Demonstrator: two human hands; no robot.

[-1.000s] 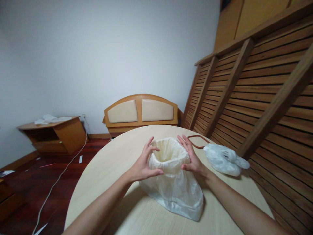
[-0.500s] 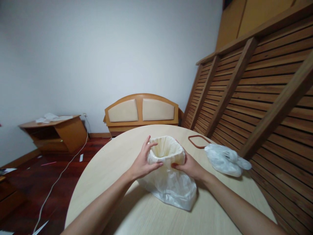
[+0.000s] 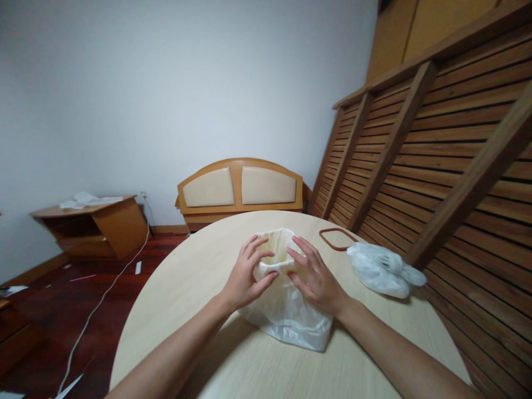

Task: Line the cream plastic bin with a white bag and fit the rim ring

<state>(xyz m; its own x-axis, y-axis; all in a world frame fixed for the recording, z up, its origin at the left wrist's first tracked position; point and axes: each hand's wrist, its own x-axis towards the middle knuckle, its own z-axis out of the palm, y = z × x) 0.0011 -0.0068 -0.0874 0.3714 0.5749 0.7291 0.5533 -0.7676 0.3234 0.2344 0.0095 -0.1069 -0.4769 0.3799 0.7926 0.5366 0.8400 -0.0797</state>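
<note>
The white bag (image 3: 286, 324) is on the round table (image 3: 174, 310), its mouth upward and held wide, the inside yellowish, the lower part spreading toward the person in loose folds. The left hand (image 3: 246, 274) curves around the left side of the bag's mouth, fingers spread over the opening and thumb at the front of the rim, with a gap between thumb and fingertips. The right hand (image 3: 318, 277) mirrors it on the bag's right side, half curled, fingertips at the opening, thumb near the front rim. Whether either hand pinches the plastic or only rests against it, I cannot tell.

To the right of the white bag and a little beyond it, a brown ring (image 3: 343, 249) lies flat. Farther right of the white bag is a tied bag (image 3: 378, 271), close to the ring.

Beyond the white bag, past the table, stands a headboard (image 3: 237, 185) with two pale pads, against the wall (image 3: 166, 83). Well to the right of the white bag leans a slatted panel (image 3: 415, 149). Well to its left are a cabinet (image 3: 120, 227) topped with papers (image 3: 85, 199), and a pale cord (image 3: 97, 310) trailing over the dark red floor (image 3: 50, 332).
</note>
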